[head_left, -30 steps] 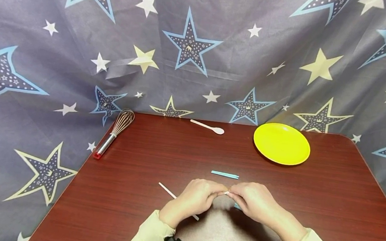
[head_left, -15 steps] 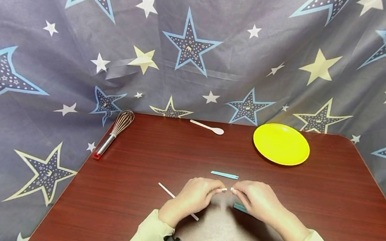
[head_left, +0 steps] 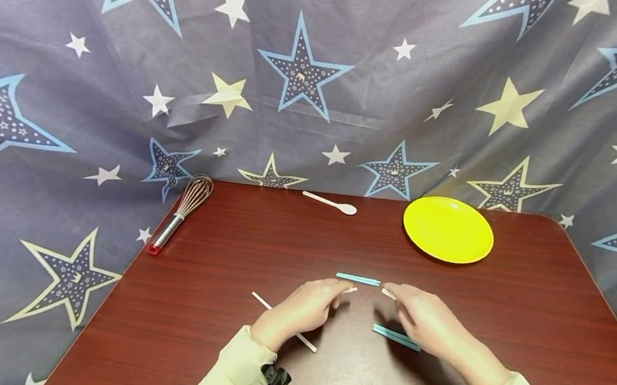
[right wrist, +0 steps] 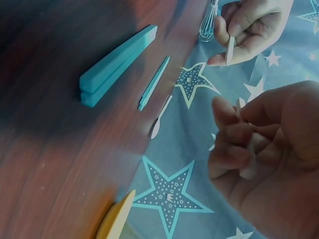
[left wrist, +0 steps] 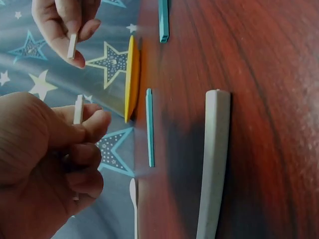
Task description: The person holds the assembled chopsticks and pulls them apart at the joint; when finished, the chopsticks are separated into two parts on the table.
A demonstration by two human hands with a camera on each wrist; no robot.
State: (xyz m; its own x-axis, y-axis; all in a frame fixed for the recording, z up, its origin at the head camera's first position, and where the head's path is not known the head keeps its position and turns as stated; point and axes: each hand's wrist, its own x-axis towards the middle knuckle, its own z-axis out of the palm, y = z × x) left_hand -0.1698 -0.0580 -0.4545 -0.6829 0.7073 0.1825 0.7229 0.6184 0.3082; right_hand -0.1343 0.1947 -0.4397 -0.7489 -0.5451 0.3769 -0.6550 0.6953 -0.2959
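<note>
My left hand [head_left: 303,309] pinches a slim white stick [left wrist: 78,109] between thumb and fingers, its narrower tip pointing out. Opposite it, my right hand [head_left: 426,317] pinches a second white stick [right wrist: 240,107]. The two tips face each other with a gap between them, above the table. Most of each stick is hidden inside the fingers. Another white stick [head_left: 307,343] lies on the table beneath the left forearm. Below the right hand is a pair of teal sticks [head_left: 396,338] lying side by side. A further teal pair [head_left: 358,279] rests just beyond both hands.
A whisk [head_left: 183,213] with a red-tipped handle lies along the table's left edge. At the back edge are a white spoon [head_left: 346,209] and a yellow plate [head_left: 448,229]. A star-patterned curtain [head_left: 292,133] hangs behind the brown table [head_left: 223,240].
The hands, at first together at the white sticks, have drawn apart left and right, each keeping one stick. More of the nearer teal pair shows beside the right hand.
</note>
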